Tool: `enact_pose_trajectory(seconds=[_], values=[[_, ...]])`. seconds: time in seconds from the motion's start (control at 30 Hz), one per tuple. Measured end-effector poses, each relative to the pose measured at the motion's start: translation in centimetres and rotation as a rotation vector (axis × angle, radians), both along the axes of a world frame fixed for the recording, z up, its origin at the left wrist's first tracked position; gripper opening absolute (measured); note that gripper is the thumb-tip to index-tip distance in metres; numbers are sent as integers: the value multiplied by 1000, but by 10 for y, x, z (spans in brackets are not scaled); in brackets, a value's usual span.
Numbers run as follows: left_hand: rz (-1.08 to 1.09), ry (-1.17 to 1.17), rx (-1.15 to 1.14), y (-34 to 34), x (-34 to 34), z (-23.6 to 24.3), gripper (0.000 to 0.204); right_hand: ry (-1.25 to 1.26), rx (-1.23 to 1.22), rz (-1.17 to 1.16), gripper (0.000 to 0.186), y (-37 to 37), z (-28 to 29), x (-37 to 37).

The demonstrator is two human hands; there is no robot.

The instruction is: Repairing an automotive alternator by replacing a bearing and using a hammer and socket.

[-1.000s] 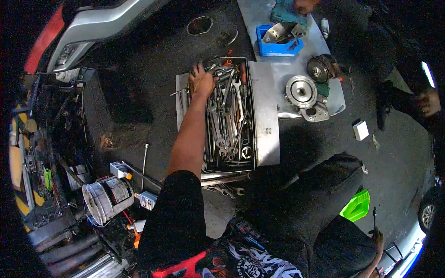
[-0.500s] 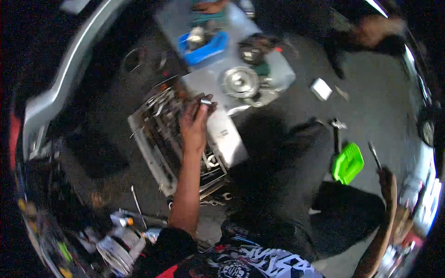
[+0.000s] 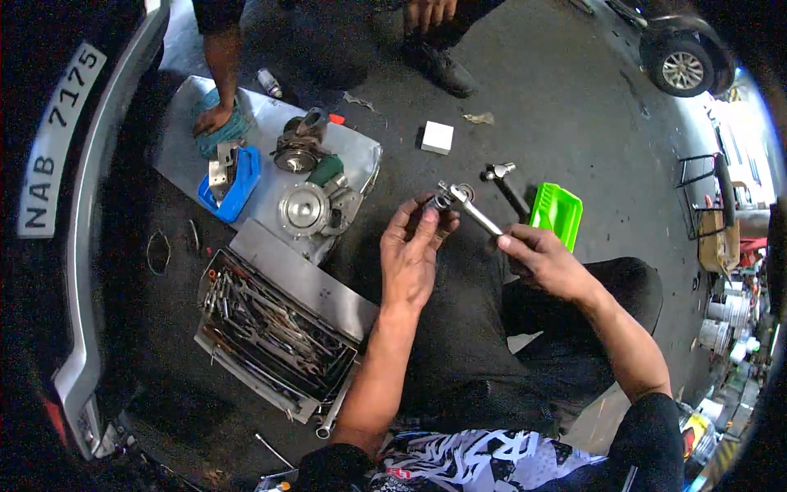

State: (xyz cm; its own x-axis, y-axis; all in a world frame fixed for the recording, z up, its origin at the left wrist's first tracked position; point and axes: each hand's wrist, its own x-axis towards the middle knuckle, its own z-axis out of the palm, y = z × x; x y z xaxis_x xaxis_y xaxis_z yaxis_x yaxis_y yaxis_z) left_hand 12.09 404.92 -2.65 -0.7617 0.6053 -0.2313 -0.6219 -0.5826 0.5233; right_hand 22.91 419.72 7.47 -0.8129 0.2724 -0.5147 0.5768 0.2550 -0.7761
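Observation:
My left hand (image 3: pixel 412 252) pinches a small shiny socket (image 3: pixel 441 202) between thumb and fingers, above my leg. My right hand (image 3: pixel 543 258) is closed round the handle of a ratchet wrench (image 3: pixel 480 218). The ratchet's head meets or overlaps the socket; whether they are joined I cannot tell. Left of my left forearm lies an open metal toolbox (image 3: pixel 348 367), filled with jumbled spanners and other hand tools. Past the ratchet, a hammer (image 3: pixel 515 195) and a bright green plastic tray (image 3: pixel 575 215) are on the dark floor.
A metal sheet (image 3: pixel 262 107) bears a blue tray (image 3: pixel 251 176), a round metal part (image 3: pixel 303 209) and a pulley-like part (image 3: pixel 295 156). A co-worker's hand (image 3: pixel 213 120) rests on a teal cloth there. A white box (image 3: pixel 437 138) sits beyond; a car bumper (image 3: pixel 82 271) edges the left.
My left hand has left the toolbox with the socket and moved right. My right hand has brought the ratchet in from the far right to meet it. The view has shifted.

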Motion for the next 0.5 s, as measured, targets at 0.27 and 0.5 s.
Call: enact_pose_trajectory(seconds=[0.27, 0.5], values=[[-78, 488, -443, 10, -7, 7, 24, -139, 223, 142, 43, 27, 18, 28], [-347, 869, -358, 44, 12, 27, 21, -142, 513, 84, 36, 49, 66, 69]])
